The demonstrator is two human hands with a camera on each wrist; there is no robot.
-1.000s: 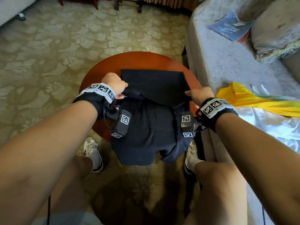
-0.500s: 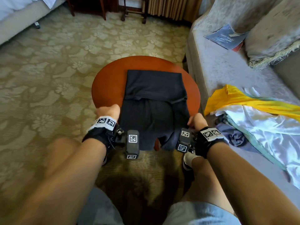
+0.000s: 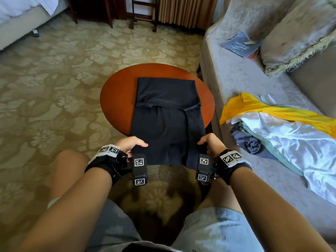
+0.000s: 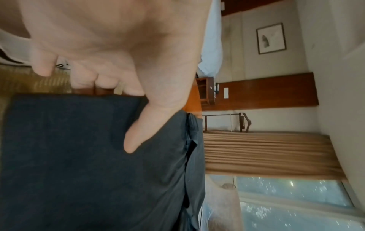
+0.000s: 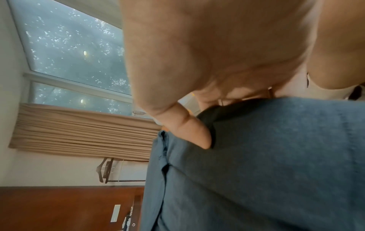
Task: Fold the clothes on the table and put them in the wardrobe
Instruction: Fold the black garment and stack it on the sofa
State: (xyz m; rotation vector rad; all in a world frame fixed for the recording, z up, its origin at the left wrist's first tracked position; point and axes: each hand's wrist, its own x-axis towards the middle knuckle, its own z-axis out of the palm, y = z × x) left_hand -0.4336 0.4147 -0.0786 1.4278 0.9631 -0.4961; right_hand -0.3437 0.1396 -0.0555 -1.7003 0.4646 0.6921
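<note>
Grey sofa [image 3: 236, 73] at 3 o'clock of the round table [image 3: 116, 99], with a heap of clothes [image 3: 283, 128] on it. Bed [image 3: 20, 17] at 10 o'clock. Window [image 5: 65, 46] and curtain [image 5: 79, 129] seen from the wrists only. Dark shirt [image 3: 167, 113] on the table, near end hanging off. Left hand [image 3: 130, 145] and right hand [image 3: 211, 143] pinching its near corners, thumbs on top.

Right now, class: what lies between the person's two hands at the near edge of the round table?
In the head view, only the dark garment: its near hem spans from the left hand to the right hand, both pinching it.
</note>
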